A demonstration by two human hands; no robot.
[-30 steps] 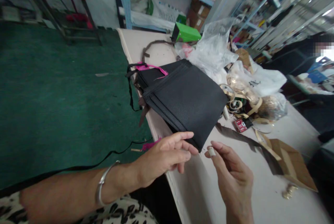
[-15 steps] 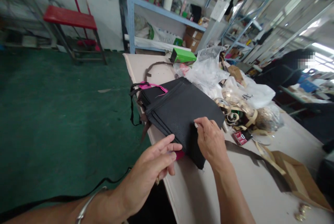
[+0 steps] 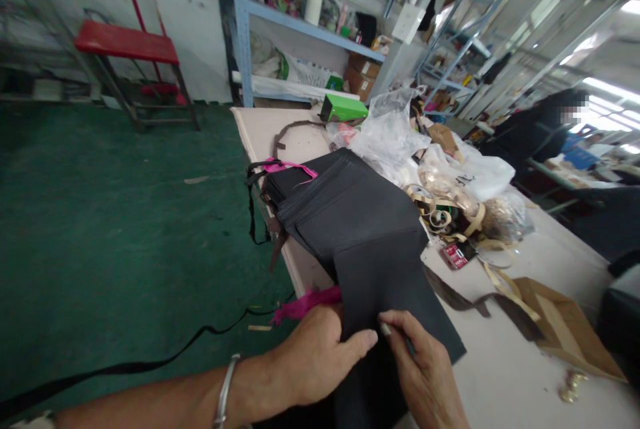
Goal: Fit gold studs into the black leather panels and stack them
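A stack of black leather-like sheets [image 3: 350, 196] lies fanned on the table near its left edge. One black sheet [image 3: 370, 276] is drawn toward me off the stack and hangs down at the front. My left hand [image 3: 320, 352] grips this sheet at its left side, thumb on top and the other fingers hidden behind it. My right hand [image 3: 423, 366] pinches the same sheet between thumb and forefinger, just right of the left thumb. A pink strip of cloth [image 3: 307, 302] sticks out beside my left hand.
The pale table [image 3: 500, 322] carries clear plastic bags [image 3: 390, 129], beige tape rolls [image 3: 440, 218], a green box [image 3: 344, 108] and an open cardboard box [image 3: 565, 322]. A black strap [image 3: 200, 336] trails at left. A red-topped stool [image 3: 127, 42] stands by the wall; a person in dark clothes [image 3: 525, 129] is far right.
A black sheet has come off the stack toward me. My left hand, open beside the stack before, now holds it; my right hand has moved nearer to me, pinching it.
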